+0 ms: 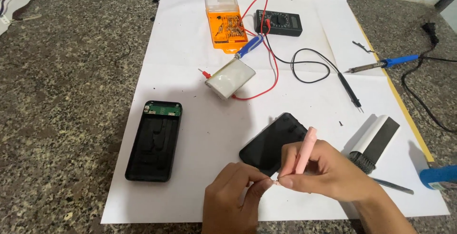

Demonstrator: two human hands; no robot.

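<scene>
My right hand (328, 172) grips a pink pen-shaped tool (304, 151) near its lower end, tip pointing down-left. My left hand (233, 196) pinches something small and pale at that tip; what it is cannot be made out. Just behind both hands lies a black flat cover (271, 141). To the left rests an open black power bank case (154, 141) with a green circuit board at its top. A silver battery pack (231, 78) with a red wire lies farther back.
All sits on a white paper sheet (200, 48) over a speckled stone counter. An orange bit box (226, 20), blue screwdriver (250, 46), black multimeter (278, 22) with leads, soldering iron (381, 64), brush (376, 143) and tweezers (392, 185) lie around.
</scene>
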